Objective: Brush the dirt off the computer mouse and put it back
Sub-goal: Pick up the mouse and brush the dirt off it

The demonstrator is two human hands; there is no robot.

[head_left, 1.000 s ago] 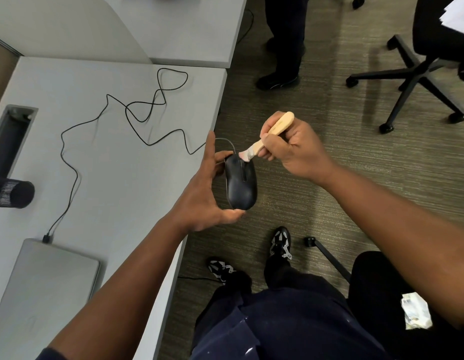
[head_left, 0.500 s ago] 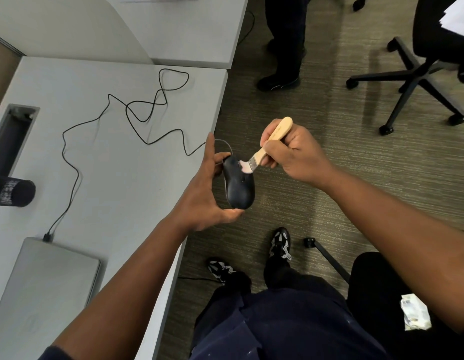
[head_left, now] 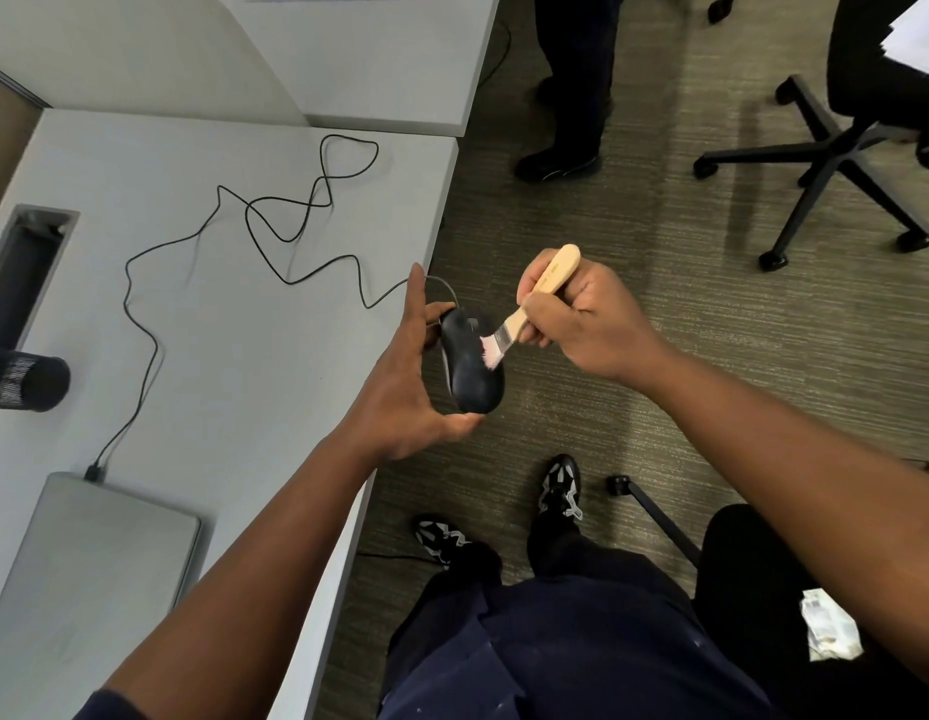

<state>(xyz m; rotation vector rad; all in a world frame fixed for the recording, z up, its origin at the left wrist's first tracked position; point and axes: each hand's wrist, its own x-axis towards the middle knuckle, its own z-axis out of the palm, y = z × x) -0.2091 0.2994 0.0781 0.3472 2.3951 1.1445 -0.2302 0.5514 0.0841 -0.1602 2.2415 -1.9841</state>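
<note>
Your left hand cradles the black computer mouse just off the desk edge, over carpet (cable trailing across the desk). Your right hand grips the wooden brush, bristles touching the mouse's top.

Laptop on desk — mouse beyond its right edge, brush right.
</note>
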